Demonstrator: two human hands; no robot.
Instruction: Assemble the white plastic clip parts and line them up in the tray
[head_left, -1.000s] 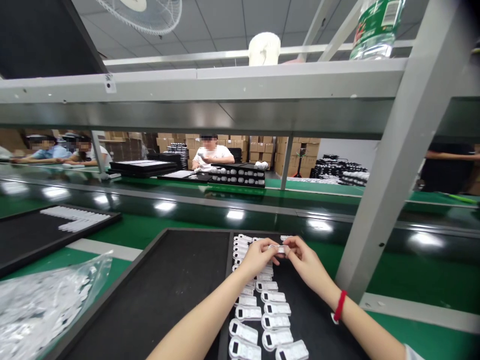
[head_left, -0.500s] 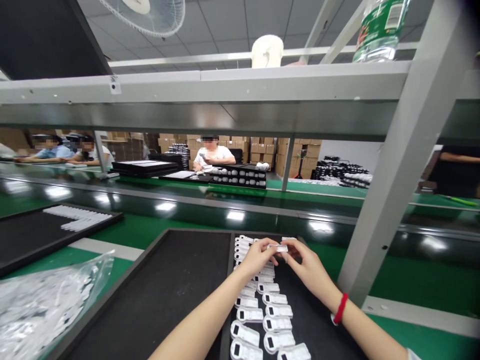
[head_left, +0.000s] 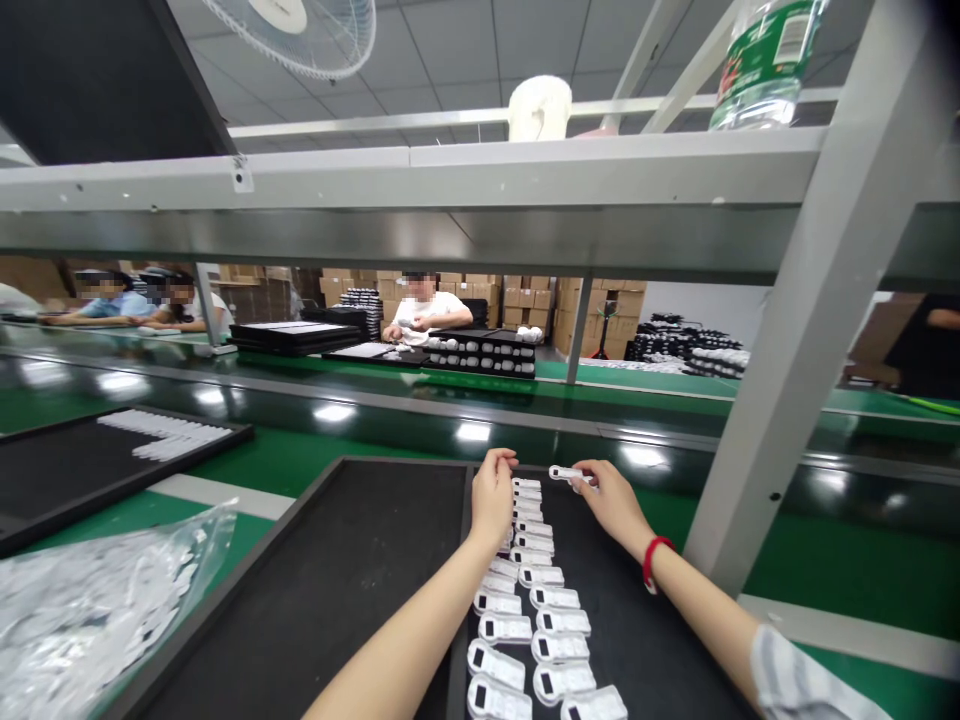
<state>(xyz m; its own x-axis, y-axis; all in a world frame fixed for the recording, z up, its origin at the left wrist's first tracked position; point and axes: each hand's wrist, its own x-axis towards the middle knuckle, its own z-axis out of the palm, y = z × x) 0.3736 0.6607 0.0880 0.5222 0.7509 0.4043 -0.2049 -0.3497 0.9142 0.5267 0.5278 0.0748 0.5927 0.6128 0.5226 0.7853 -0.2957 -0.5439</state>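
Observation:
Several small white plastic casings (head_left: 562, 648), each with a rounded end and a dark window, lie in two columns on a black tray (head_left: 390, 560). At the tray's far end, my right hand (head_left: 613, 505) pinches a white casing (head_left: 582, 485) between thumb and fingers. Beside it lies another white casing (head_left: 560, 472). Over the far part of the left column is my left hand (head_left: 493, 500), its fingers bent and together. Whatever those fingers may hold is hidden.
A clear bag of white parts (head_left: 97, 610) lies at the left, below another black tray (head_left: 172, 430) with white strips. A slanted metal post (head_left: 780, 330) stands right of my right arm. A shelf (head_left: 480, 180) crosses overhead. Co-workers sit beyond the dark conveyor (head_left: 397, 415).
My hands were together at one white casing and have separated. The right hand has moved right with a casing to the tray's far end; the left has moved left over the left column.

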